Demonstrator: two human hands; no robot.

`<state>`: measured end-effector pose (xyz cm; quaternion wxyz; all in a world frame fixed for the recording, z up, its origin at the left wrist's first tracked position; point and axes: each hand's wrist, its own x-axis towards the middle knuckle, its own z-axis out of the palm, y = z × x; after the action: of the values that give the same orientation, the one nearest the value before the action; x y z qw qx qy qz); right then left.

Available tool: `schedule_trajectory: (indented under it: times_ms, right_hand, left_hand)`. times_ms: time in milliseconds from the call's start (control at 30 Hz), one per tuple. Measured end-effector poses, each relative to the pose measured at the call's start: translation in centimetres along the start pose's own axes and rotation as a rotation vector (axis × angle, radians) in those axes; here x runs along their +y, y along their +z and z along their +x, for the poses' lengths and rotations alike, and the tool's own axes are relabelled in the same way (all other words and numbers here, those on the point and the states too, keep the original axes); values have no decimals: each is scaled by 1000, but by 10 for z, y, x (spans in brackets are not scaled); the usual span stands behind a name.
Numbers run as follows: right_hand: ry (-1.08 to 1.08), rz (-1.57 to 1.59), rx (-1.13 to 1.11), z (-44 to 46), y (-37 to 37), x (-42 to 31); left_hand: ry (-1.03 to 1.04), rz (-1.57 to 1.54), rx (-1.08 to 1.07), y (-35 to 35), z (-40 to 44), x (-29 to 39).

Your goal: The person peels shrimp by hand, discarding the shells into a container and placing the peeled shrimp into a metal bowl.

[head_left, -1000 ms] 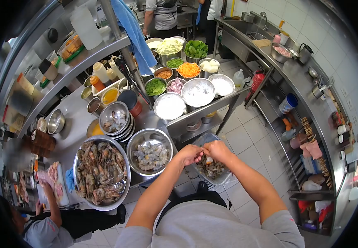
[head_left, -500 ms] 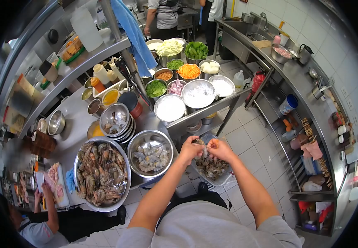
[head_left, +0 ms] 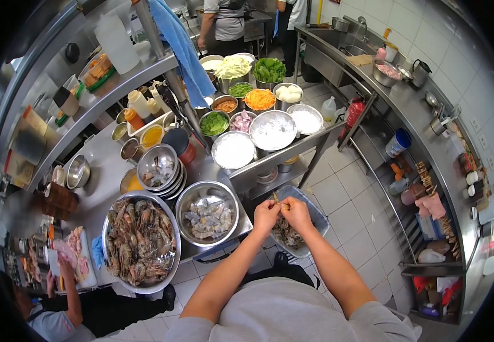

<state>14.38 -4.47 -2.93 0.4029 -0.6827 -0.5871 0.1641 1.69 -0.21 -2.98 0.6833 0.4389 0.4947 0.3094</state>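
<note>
My left hand (head_left: 266, 218) and my right hand (head_left: 296, 214) are pinched close together over a grey plastic bin (head_left: 319, 219). Between their fingertips is a shrimp (head_left: 275, 196), mostly covered by the fingers. Shrimp shells and heads (head_left: 287, 235) lie in the bin below. To the left, a steel bowl (head_left: 232, 199) holds peeled shrimp (head_left: 206, 219). Beside that bowl, a large metal basin (head_left: 174, 262) is heaped with whole, unpeeled shrimp (head_left: 138, 239).
Stacked steel bowls (head_left: 161, 165) stand behind the peeled shrimp. Pans of cut vegetables and white powder (head_left: 232, 149) fill the counter ahead. At lower left a co-worker (head_left: 59, 313) cuts meat on a white board (head_left: 89, 276). A steel counter (head_left: 412, 108) runs along the right.
My hands have drawn closer together and turned, covering more of the shrimp that showed between them. More of the bin's right side is visible now. The co-worker's hands have shifted slightly.
</note>
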Motion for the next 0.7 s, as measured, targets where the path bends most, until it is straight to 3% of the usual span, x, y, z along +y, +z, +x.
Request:
schedule_trajectory:
  times_ms: [67, 167, 200, 267, 300, 367, 467, 600, 700]
  right_hand:
    - [272, 103, -28, 2, 3, -2]
    - [435, 270, -165, 7, 4, 9]
    - [434, 270, -166, 9, 2, 9]
    - [472, 577, -276, 11, -4, 10]
    - [471, 576, -275, 11, -5, 17]
    - [532, 583, -495, 14, -4, 30]
    - [573, 589, -480, 14, -11, 17]
    - [500, 431, -371, 9, -4, -1]
    - [424, 442, -255, 7, -10, -11]
  left_hand:
    - [86, 174, 48, 0, 2, -2]
    - [188, 362, 42, -3, 4, -3]
    - [188, 361, 44, -5, 4, -3]
    - [475, 486, 98, -7, 3, -4]
    - [476, 485, 98, -6, 2, -5]
    - [540, 476, 44, -5, 0, -6]
    - [604, 461, 90, -3, 0, -11]
    - [383, 379, 85, -10, 13, -22]
    - [90, 97, 62, -20, 19, -15]
